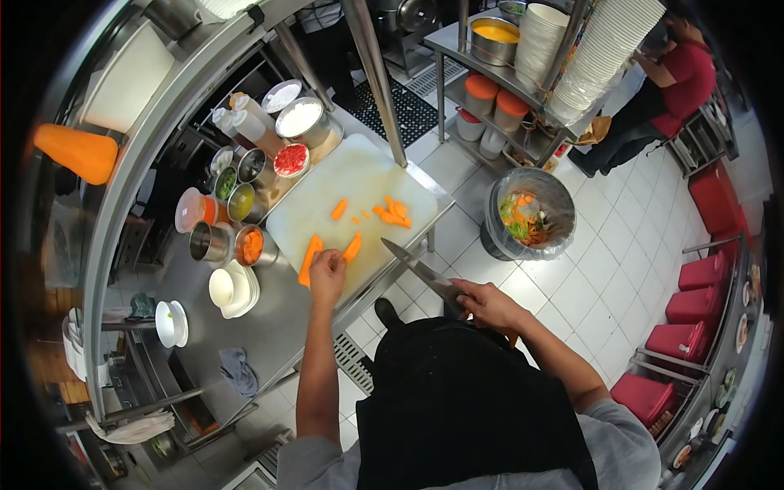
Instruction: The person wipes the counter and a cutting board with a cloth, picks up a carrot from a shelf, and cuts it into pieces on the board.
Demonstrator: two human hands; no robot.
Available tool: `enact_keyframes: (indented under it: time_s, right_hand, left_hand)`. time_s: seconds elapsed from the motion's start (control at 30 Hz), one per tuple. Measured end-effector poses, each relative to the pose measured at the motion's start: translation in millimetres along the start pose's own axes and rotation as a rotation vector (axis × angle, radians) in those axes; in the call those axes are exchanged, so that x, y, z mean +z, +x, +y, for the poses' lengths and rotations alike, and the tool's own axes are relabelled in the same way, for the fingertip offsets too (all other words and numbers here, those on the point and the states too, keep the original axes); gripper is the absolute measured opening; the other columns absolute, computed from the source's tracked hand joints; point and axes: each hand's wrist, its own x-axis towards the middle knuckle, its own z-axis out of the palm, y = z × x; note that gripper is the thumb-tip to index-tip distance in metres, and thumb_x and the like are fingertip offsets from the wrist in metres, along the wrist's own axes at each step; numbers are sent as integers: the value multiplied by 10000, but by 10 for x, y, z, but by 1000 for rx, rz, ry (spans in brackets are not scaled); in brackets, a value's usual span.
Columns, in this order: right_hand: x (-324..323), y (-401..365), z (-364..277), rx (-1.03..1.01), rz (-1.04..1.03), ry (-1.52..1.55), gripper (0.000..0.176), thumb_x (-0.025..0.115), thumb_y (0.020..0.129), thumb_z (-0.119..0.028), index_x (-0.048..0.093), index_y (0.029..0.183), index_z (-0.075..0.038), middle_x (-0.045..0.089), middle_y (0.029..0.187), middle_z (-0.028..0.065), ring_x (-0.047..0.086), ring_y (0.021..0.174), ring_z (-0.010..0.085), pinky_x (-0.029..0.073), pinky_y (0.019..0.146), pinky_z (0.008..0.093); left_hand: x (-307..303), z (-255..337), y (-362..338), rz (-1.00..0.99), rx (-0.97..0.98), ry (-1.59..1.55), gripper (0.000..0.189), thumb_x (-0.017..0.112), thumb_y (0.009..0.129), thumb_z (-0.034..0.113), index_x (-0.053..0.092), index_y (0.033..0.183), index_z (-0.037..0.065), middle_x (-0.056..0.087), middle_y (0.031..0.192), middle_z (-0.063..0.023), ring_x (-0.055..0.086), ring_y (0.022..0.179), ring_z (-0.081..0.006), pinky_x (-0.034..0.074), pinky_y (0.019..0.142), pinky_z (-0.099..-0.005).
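My right hand (488,306) grips the handle of a kitchen knife (420,272), its blade pointing toward the front edge of a white cutting board (314,192). Over the board's near-left part, my left hand (328,273) is closed, fingertips pinched at an orange carrot piece (353,247). A longer carrot piece (310,257) lies on the other side of that hand, partly covered by it. Farther up the board are a short carrot chunk (339,209) and a cluster of carrot pieces (395,214) with small bits beside it.
Left of the board stand a metal container of carrots (250,245), a red diced-food tub (291,160), white bowls (233,287) and squeeze bottles (249,126). A lined bin (529,214) with vegetable scraps is on the floor. Another person (684,77) is at upper right.
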Motion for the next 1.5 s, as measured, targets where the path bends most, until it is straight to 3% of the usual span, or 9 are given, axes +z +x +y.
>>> enact_keyframes:
  time_s: [0.1,0.17,0.37,0.5,0.73,1.03,1.3,1.43,1.5]
  right_hand:
    - [43,62,68,-106,30,-48,524,516,1067,-186,413,1575,-108,739,829,120,641,581,177,568,641,350]
    - [33,34,-83,-89,44,-104,489,531,1044,-205,473,1516,-91,725,788,180,713,706,340,561,755,451]
    - [84,186,-28,-177,79,-198,480,527,1021,-195,490,1485,-80,707,767,194,701,725,376,546,747,459]
    - [77,181,-84,-97,48,-153,480,519,1017,-182,485,1485,-77,703,758,188,700,717,366,545,742,458]
    - [102,161,-24,-67,42,-76,480,496,1036,-160,467,1508,-76,737,809,168,702,656,273,573,712,414]
    - [39,180,-47,-45,-12,19,527,473,1045,-146,416,1564,-77,756,858,166,672,594,213,576,653,370]
    - [131,197,-178,-57,-42,90,473,467,1047,-148,432,1506,-37,738,826,142,660,585,192,570,618,354]
    - [145,238,-304,21,-145,200,469,466,1060,-166,389,1505,-40,727,845,120,670,621,180,582,618,338]
    - [143,244,-337,-27,-142,148,490,468,1062,-155,350,1527,-54,721,877,123,684,657,182,585,622,339]
  left_hand:
    - [-19,395,-58,119,55,97,346,720,864,-4,633,1198,-13,631,1006,-110,616,722,-173,531,702,-324]
    - [32,367,-54,137,114,116,376,743,844,3,642,1205,-7,619,1039,-122,610,727,-183,531,701,-323]
    - [196,45,42,127,52,54,437,798,810,-7,661,1224,1,639,975,-76,599,745,-146,527,715,-280]
    - [123,69,49,64,-225,-294,350,752,877,-47,667,1215,-14,659,916,-4,598,804,-75,514,743,-230]
    - [89,62,25,39,-216,-398,324,721,908,-55,666,1226,-25,662,945,-16,602,806,-74,514,753,-225]
    - [87,110,27,-9,-97,-139,369,735,863,-51,663,1223,-11,656,943,-32,577,751,-86,509,711,-246]
    - [144,351,-15,65,122,41,326,756,781,-3,668,1095,12,576,873,-101,537,694,-202,492,668,-331]
    - [176,298,-9,64,30,17,283,736,834,-5,674,1110,-12,612,871,-67,561,709,-147,491,671,-297]
    - [175,157,12,-8,-198,-312,244,696,902,-9,677,1143,-48,650,890,-25,580,749,-82,489,693,-246]
